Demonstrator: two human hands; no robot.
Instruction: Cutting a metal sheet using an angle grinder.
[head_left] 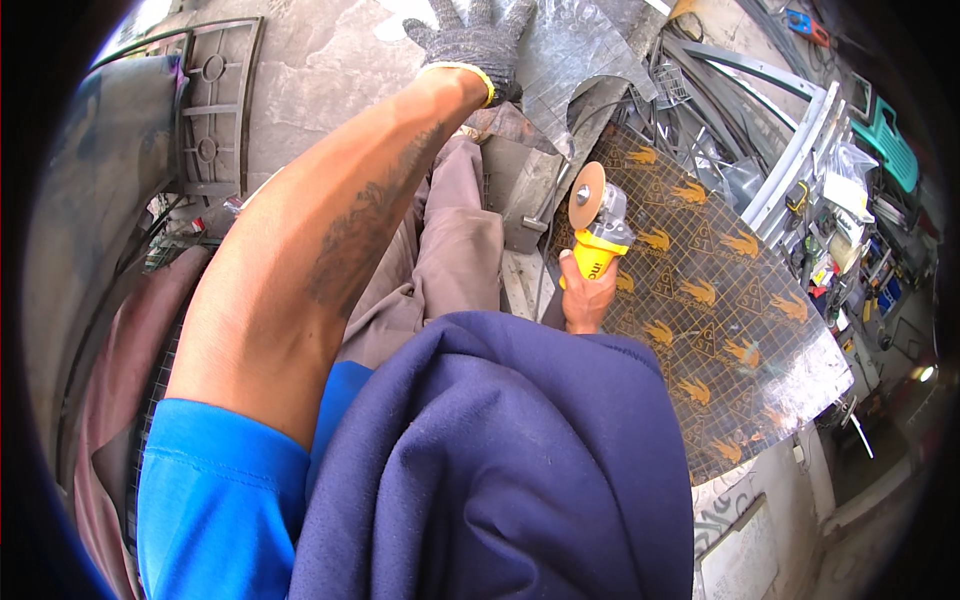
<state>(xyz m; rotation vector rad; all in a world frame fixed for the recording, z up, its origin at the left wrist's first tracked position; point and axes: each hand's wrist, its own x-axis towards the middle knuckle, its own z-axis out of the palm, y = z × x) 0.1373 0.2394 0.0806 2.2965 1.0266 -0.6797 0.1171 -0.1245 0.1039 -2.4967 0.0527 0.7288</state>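
My left hand (470,45), in a dark grey knit glove with a yellow cuff, reaches far forward with its fingers spread. It lies at the left side of a shiny sheet of metal (575,60) with a curved cut-out in its edge; whether it presses on the sheet I cannot tell. My bare right hand (588,300) is wrapped round the body of a yellow and grey angle grinder (603,240). A tan disc (587,195) is fitted on its head and points away from me, apart from the sheet. Whether the disc spins I cannot tell.
A dark printed board (715,290) lies right of the grinder. Metal strips (790,165) and jumbled tools (860,260) crowd the far right. A metal frame (215,110) stands at left. Dark blue cloth (500,460) covers the lower middle of the view.
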